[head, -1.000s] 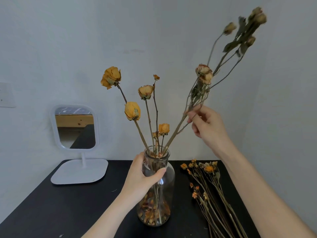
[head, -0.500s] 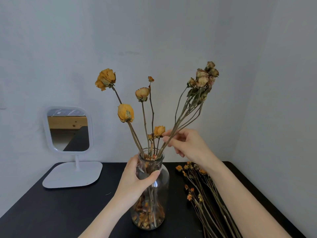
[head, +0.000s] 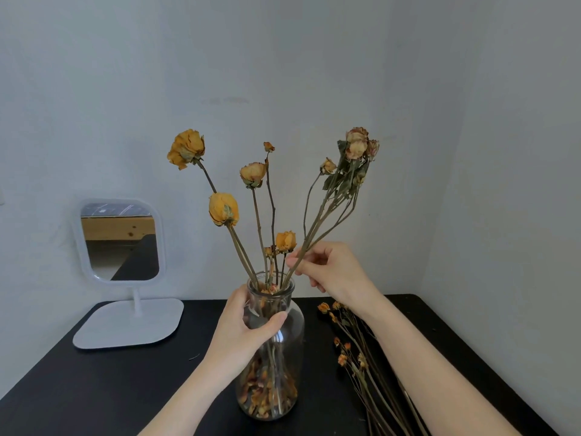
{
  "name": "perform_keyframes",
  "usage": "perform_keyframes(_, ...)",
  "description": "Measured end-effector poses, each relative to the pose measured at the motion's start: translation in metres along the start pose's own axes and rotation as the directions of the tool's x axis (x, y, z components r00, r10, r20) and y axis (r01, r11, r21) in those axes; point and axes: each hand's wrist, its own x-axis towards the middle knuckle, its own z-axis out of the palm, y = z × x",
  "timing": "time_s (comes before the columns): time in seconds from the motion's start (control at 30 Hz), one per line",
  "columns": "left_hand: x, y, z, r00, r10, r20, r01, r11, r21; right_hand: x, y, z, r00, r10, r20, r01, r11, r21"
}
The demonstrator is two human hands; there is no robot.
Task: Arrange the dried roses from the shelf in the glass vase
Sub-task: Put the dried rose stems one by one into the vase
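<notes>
Glass vase (head: 290, 341): upright on the bench (head: 110, 388), dried petals in its base.
Left hand (head: 245, 332): curled round the vase neck, thumb across the front.
Right hand (head: 330, 272): thumb and forefinger pinch the rose spray just above the rim; other fingers loose.
Rose spray (head: 356, 145): stems enter the vase mouth, heads leaning to 1 o'clock; how deep they reach, unclear.
Standing roses (head: 223, 209): yellow, in the vase, fanning toward 11 o'clock.
Loose stems (head: 342, 359): on the bench, 3 o'clock of the vase.
Mirror (head: 121, 240): 10 o'clock.

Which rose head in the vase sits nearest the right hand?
The small orange rose low above the glass vase, just left of the right hand; the larger heads stand well higher.
</notes>
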Motion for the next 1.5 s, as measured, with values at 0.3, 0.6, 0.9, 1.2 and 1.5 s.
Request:
perform_keyframes(0.3, -0.012, 0.007, -0.007, 0.998, -0.062, -0.001, 0.062, 0.998, 0.002, -0.021, 0.013, -0.018, 1.0, 0.004, -0.012, -0.003, 0.999, 0.04)
perform_keyframes(0.6, -0.095, 0.009, 0.035, 0.971, 0.229, -0.073, -0.215, 0.963, 0.161, -0.075, 0.08, -0.07, 0.954, 0.268, -0.136, -0.279, 0.958, -0.067)
perform_keyframes(0.9, -0.072, -0.004, 0.11, 0.946, -0.143, 0.292, -0.004, 0.892, 0.451, -0.12, 0.139, -0.103, 0.869, 0.452, -0.202, -0.489, 0.847, -0.209)
perform_keyframes(1.2, -0.049, -0.013, 0.145, 0.882, -0.43, 0.192, 0.316, 0.842, 0.436, -0.121, 0.15, -0.08, 0.883, 0.462, -0.082, -0.45, 0.785, -0.427)
perform_keyframes(1.5, -0.041, -0.015, 0.156, 0.762, -0.642, 0.083, 0.602, 0.75, 0.276, -0.119, 0.146, -0.056, 0.881, 0.468, 0.06, -0.365, 0.756, -0.544)
